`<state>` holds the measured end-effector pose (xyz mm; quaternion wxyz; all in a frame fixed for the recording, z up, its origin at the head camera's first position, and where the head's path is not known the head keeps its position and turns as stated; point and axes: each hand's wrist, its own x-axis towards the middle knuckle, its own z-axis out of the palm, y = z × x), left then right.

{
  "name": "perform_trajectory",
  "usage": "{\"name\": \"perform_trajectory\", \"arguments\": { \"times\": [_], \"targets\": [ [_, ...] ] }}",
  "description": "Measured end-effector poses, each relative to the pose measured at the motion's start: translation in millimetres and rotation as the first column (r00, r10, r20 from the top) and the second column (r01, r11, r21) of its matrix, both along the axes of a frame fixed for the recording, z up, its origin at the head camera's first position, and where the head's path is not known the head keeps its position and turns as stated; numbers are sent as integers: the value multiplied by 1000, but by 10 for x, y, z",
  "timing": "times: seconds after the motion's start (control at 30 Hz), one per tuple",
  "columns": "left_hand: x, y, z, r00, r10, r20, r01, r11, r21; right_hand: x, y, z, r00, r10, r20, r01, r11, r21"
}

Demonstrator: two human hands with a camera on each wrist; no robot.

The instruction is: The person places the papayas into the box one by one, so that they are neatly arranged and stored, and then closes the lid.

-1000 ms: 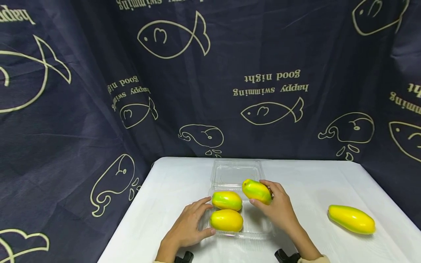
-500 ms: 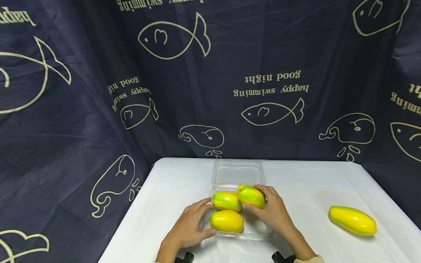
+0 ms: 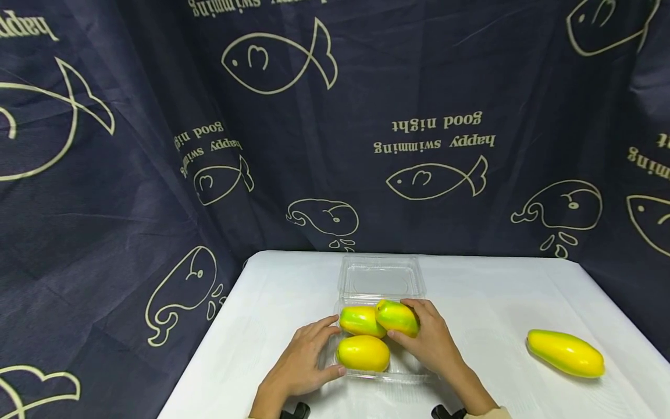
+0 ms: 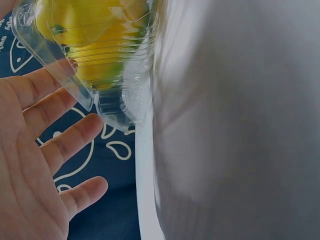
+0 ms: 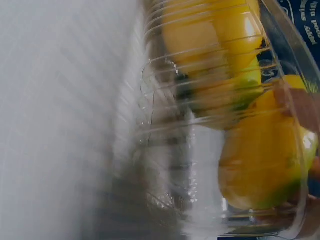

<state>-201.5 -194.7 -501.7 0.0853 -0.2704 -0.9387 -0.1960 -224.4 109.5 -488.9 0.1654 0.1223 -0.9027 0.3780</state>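
Note:
In the head view, a clear plastic clamshell box point(image 3: 410, 364) lies with its lid point(image 3: 382, 278) folded back. Two yellow-green papayas lie along its left side, a rear papaya point(image 3: 359, 321) and a front papaya point(image 3: 362, 353). My right hand point(image 3: 433, 342) grips a third papaya point(image 3: 396, 318), tilted over the box and overlapping the rear one. Through the clear wall in the right wrist view, this held papaya point(image 5: 260, 155) hangs above the box floor. My left hand point(image 3: 300, 362) has spread, relaxed fingers at the box's left wall; its fingertips point(image 4: 92, 122) reach the plastic rim.
Another papaya point(image 3: 565, 353) lies alone on the white tabletop point(image 3: 492, 291) at the right. A dark blue curtain point(image 3: 335, 134) printed with fish and whales hangs behind the table and along its left side.
My right hand has carried its papaya leftward and slightly lower, from the box's right side to against the rear papaya. The left hand has stayed at the box's left edge.

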Motion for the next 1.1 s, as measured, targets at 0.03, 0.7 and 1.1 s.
{"name": "perform_trajectory", "arguments": {
  "times": [0.03,0.7,1.1],
  "targets": [
    [0,1,0,1000,-1,-3,1,1000,-1,-4,1,-8,1000,0,-8,0,1000,0],
    [-7,5,6,1000,-2,2,2,1000,-16,-44,18,-95,993,-28,-112,36,997,68],
    [-9,0,-14,998,-18,-55,17,1000,-9,-57,30,-114,990,-44,-131,56,995,86]
  ]
}}
